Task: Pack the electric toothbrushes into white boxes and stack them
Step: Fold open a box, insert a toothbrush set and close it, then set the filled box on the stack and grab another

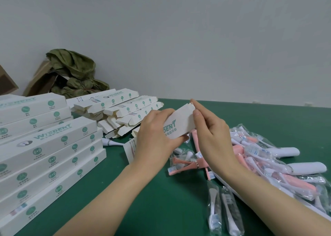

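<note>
I hold a white box (180,122) with green lettering above the green table (154,200). My left hand (155,137) grips its near end from below and behind. My right hand (209,133) pinches the flap at its far end with thumb and forefinger. A stack of closed white boxes (48,151) stands at the left. Toothbrushes in clear bags, pink and white (279,167), lie heaped at the right. Loose pink brush heads (182,161) lie under my hands.
A pile of open, unfilled white boxes (121,114) lies behind the stack. A white brush handle (111,142) lies beside it. Two bagged brush heads (223,212) lie near the front. Brown cartons and green leaves (71,71) sit against the wall at back left.
</note>
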Demonstrator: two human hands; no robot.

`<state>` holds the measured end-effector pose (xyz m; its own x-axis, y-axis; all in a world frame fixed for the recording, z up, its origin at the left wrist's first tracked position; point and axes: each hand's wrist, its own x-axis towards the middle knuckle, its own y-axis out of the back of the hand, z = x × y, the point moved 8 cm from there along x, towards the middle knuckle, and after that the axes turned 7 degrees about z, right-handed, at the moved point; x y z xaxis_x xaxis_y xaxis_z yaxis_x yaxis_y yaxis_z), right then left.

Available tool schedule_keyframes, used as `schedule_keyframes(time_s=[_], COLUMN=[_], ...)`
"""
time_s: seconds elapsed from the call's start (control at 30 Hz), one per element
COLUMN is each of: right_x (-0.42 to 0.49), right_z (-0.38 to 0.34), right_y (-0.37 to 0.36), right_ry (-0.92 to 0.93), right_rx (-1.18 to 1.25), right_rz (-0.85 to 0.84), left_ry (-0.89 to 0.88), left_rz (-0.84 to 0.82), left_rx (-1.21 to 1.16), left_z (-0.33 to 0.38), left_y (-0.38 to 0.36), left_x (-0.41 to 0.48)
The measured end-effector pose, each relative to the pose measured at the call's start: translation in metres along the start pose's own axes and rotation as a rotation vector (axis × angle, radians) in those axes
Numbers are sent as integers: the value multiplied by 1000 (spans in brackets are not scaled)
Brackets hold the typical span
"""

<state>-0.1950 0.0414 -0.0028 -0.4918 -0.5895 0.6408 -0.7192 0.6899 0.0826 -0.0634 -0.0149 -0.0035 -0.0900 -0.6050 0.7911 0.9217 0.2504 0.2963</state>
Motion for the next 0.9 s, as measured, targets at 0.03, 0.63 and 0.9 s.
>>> schedule_keyframes(time_s=[0.03, 0.63, 0.9], right_x=[-1, -11, 11], right_z=[-1, -7, 40], right_y=[-1, -19, 11], right_ry=[20, 68, -364], right_rx=[-23, -99, 233], right_rz=[-11, -171, 48], left_ry=[3, 21, -196], left_rz=[16, 95, 93], left_rx=[-13, -60, 148], left_z=[1, 4, 37], left_y=[2, 4, 17], left_x=[0, -2, 14])
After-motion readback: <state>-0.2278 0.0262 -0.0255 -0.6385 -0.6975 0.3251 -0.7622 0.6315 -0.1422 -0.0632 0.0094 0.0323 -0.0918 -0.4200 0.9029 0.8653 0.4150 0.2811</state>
